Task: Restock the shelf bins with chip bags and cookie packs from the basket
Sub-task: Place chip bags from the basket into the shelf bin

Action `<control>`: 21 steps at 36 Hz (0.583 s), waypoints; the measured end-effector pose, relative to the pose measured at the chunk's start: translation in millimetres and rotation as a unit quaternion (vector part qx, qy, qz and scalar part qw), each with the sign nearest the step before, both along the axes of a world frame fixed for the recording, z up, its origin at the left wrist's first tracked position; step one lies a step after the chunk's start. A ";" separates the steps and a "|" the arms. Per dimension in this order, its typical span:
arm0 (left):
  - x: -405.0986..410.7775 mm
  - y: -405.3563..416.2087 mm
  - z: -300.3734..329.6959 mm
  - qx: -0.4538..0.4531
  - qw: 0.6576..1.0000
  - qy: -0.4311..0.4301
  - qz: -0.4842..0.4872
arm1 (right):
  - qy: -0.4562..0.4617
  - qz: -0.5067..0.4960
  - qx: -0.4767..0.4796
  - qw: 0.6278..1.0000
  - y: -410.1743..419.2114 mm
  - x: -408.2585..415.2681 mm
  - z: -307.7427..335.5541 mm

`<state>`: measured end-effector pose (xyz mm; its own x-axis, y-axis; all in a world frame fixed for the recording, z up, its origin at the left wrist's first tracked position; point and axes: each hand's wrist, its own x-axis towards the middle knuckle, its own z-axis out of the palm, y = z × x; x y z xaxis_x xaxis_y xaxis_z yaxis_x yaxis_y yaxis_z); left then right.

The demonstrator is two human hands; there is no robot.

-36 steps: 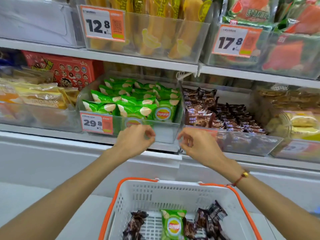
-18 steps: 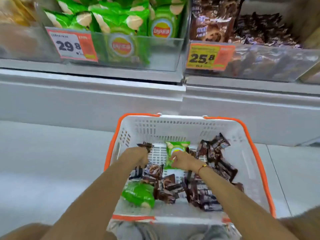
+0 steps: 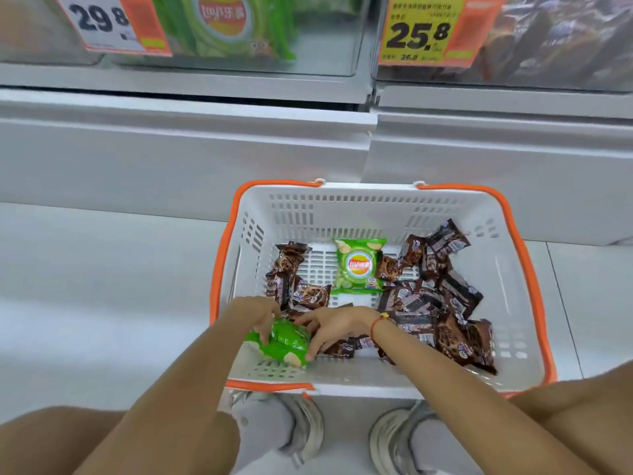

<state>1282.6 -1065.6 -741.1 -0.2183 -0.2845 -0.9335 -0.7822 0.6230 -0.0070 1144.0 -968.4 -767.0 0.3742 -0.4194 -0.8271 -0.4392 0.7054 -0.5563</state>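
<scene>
Basket (image 3: 373, 204): white plastic with an orange rim, standing on the floor in front of the shelf unit, just beyond the person's shoes (image 3: 301, 430).
Green chip bag, near (image 3: 282, 344): lies in the basket's near-left corner, crumpled, between both hands.
Left hand (image 3: 255, 315): reaches into the basket; fingers (image 3: 265, 334) curled over the left end of the near chip bag, gripping it.
Right hand (image 3: 334, 325): fingers spread and bent down onto the right end of the same bag, holding it from that side; a red cord bracelet (image 3: 376, 329) sits on the wrist.
Green chip bag, far (image 3: 358, 265): lies flat, label up, at the middle of the basket floor, apart from both hands.
Cookie packs (image 3: 452, 303): many brown packs scattered over the basket floor, most piled toward the right; several lie left of the far chip bag.
Shelf bins: clear bin with green chip bags (image 3: 226, 27) at upper left, price tag 29.8 (image 3: 109, 24); bin with brown packs (image 3: 555, 39) at upper right, price tag 25.8 (image 3: 428, 30).
</scene>
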 end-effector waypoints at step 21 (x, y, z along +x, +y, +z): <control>-71.3 -88.0 200.8 -0.007 0.953 0.244 0.180 | 0.243 0.044 -0.296 0.923 -90.3 -99.3 216.6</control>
<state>1211.3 -1153.6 -540.3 -0.5106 -0.4350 -0.7416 -0.8579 0.3155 0.4057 1044.8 -1058.7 -550.4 0.0741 -0.8371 -0.5420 -0.7790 0.2907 -0.5555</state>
